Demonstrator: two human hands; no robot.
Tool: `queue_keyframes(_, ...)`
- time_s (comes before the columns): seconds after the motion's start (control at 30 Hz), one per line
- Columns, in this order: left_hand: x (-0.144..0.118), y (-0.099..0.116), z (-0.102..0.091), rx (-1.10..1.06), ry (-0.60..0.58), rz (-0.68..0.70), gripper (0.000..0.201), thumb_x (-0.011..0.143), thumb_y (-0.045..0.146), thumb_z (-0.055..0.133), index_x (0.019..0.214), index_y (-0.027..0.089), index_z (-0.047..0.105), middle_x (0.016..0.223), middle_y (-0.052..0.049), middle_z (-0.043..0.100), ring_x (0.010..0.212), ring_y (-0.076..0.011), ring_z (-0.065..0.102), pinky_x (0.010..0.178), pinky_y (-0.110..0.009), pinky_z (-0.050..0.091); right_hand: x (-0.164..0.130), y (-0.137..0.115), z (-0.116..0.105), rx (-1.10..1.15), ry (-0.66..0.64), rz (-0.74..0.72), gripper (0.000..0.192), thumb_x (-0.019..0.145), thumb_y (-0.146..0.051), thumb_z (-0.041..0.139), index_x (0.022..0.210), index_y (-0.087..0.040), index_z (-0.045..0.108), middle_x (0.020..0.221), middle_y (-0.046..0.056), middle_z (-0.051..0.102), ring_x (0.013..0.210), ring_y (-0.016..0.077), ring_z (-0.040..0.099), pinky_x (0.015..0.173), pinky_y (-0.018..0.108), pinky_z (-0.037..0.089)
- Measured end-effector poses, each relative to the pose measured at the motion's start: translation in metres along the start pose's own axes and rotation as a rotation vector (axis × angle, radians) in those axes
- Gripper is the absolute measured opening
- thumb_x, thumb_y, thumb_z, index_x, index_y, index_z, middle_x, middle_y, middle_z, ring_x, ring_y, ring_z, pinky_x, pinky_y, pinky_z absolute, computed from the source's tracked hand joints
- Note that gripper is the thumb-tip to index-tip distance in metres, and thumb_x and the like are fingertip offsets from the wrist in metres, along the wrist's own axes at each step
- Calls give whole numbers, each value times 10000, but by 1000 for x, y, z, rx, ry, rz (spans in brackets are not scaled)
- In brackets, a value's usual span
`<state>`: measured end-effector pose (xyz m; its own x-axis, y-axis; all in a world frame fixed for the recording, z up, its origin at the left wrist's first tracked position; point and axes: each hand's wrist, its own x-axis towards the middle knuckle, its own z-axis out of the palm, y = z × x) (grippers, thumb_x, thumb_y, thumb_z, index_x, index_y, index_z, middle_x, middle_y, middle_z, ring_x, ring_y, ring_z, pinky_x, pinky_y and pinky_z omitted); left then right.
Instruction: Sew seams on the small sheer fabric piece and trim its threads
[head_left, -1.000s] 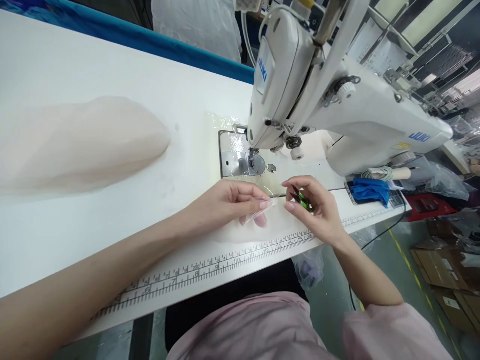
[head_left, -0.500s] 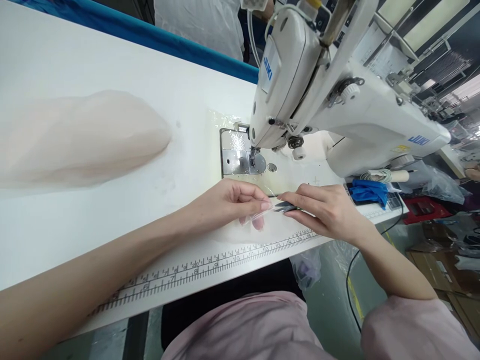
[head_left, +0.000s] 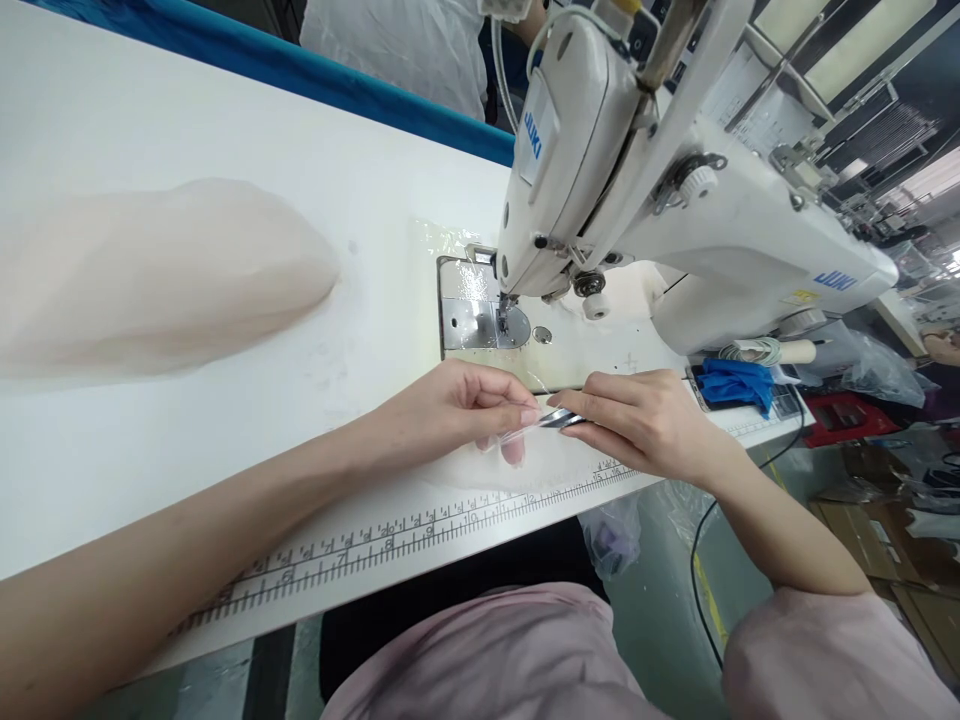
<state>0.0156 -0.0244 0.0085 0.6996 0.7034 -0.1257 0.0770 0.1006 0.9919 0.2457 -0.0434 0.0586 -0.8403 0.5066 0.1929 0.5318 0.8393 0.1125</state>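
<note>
Two hands are seen, the left hand point(head_left: 457, 410) and the right hand point(head_left: 645, 425), fingers meeting over one sheer fabric piece point(head_left: 517, 455). One pair of snips point(head_left: 561, 420) is gripped by the right fingers. One sewing machine point(head_left: 675, 210) is counted beyond the fingers, one fabric pile point(head_left: 157, 275) far left of them, one blue cloth point(head_left: 739, 383) to their right

snips point(head_left: 561, 419) now flat — nearer left hand point(head_left: 457, 408)
</note>
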Motion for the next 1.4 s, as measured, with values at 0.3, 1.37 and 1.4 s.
queue_keyframes(0.3,0,-2,0,36,-1,49,226,850,413,604,821,210,700,629,8,691,532,-102,483,530,-224,396,-1,1,1,40,-21,7,327,996,-370,423,1104,-151,640,724,-9,582,546,79,472,467,258,250)
queue_keyframes(1.37,1,-1,-1,-7,-35,31,222,865,413,603,852,202,670,652,16,692,560,-89,497,552,-213,386,1,0,4,383,132,180,260,923,-340,564,1074,-148,650,746,17,610,582,88,511,506,226,350)
queue_keyframes(1.4,1,-2,-1,-7,-30,30,225,862,419,608,856,202,667,664,14,700,561,-90,512,550,-212,390,1,-1,5,477,184,252,244,892,-339,609,1039,-151,659,747,18,610,588,90,509,513,224,363)
